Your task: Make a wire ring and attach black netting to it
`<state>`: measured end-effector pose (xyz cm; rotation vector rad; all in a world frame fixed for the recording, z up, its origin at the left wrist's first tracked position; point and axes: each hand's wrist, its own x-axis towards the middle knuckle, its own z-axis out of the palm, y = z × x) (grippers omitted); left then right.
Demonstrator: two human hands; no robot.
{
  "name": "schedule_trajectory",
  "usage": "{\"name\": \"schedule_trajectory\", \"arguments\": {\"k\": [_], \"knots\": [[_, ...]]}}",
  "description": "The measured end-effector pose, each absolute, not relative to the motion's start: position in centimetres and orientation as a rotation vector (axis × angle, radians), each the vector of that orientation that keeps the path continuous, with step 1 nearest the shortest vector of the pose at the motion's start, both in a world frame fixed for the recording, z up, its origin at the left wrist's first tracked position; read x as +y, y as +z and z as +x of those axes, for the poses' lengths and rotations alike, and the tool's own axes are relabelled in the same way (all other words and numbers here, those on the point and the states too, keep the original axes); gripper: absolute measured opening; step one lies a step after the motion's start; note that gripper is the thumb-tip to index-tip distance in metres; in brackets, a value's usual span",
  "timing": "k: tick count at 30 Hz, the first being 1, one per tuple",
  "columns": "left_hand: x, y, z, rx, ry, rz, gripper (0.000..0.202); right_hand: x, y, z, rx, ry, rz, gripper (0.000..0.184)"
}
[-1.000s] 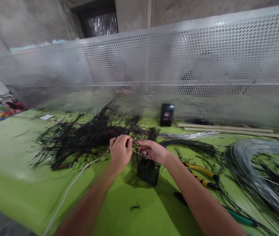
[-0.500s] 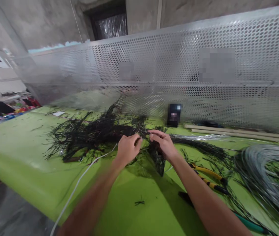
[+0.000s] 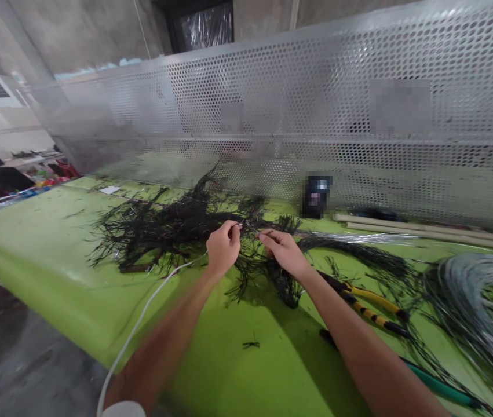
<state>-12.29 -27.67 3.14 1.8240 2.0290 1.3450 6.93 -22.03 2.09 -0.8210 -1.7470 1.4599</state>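
Note:
A tangled heap of black wiry strands [image 3: 163, 229] lies on the green table [image 3: 46, 255]. My left hand [image 3: 222, 249] is closed in a pinch on a thin strand at the heap's right end. My right hand [image 3: 284, 252] is close beside it, fingers curled on the same strand, with a dark bunch [image 3: 287, 289] hanging below it. The two hands are a few centimetres apart.
Yellow-and-black pliers [image 3: 372, 307] and a green-handled tool [image 3: 433, 385] lie to the right. A coil of silver wire [image 3: 476, 295] fills the right edge. A perforated metal screen [image 3: 316, 116] stands behind. A white cable [image 3: 142, 318] runs along my left arm. Pale rods [image 3: 424, 231] lie by the screen.
Both hands moved slightly up and away from me, toward the heap. The dark bunch under my right hand shifted with them. The camera panned a little left.

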Motion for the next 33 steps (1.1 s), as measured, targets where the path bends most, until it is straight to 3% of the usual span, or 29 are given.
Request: {"name": "schedule_trajectory", "arguments": {"k": [8, 21, 25, 33], "knots": [[-28.5, 4.3, -12.3, 1.77, 1.28, 2.019, 0.035, -21.7, 2.5, 8.5, -1.771, 1.434, -0.663, 0.03], [-31.2, 8.5, -11.3, 1.455, 1.705, 2.403, 0.025, -23.7, 6.1, 8.4, -1.719, 1.332, -0.405, 0.034], [-31.8, 9.5, -10.4, 1.459, 1.837, 2.516, 0.007, -24.9, 8.5, 8.6, -1.78, 1.16, -0.432, 0.027], [-32.7, 9.7, -9.7, 1.618, 2.045, 2.595, 0.014, -27.3, 10.4, 8.1, -1.962, 0.413, -0.543, 0.016]]}}
